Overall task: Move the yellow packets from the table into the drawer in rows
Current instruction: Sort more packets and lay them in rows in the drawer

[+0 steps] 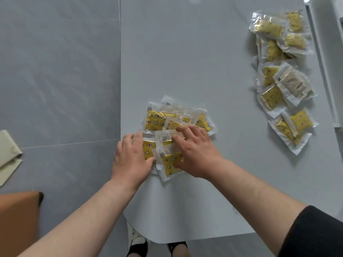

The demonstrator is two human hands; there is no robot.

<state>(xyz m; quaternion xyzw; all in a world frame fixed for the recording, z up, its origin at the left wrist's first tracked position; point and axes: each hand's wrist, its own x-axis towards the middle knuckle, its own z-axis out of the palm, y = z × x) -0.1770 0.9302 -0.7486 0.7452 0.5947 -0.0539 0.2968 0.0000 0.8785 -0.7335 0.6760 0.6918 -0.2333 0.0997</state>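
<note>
A loose heap of yellow packets (pixel 157 119), each in clear wrapping with star and moon prints, lies near the left edge of the white table (pixel 185 62). My left hand (pixel 130 160) rests flat on the heap's left side, by the table edge. My right hand (pixel 196 154) lies spread on top of the heap, with its thumb on the nearest packet (pixel 169 162). Neither hand lifts a packet. A second, longer spread of yellow packets (pixel 272 51) lies at the table's right side. No drawer interior can be made out.
A white rail or frame (pixel 323 62) runs along the table's right edge beside the second spread. Grey tiled floor lies to the left, with a beige object (pixel 7 156) and a brown surface (pixel 16 219) on it. My shoes (pixel 137 243) show below the table's near edge.
</note>
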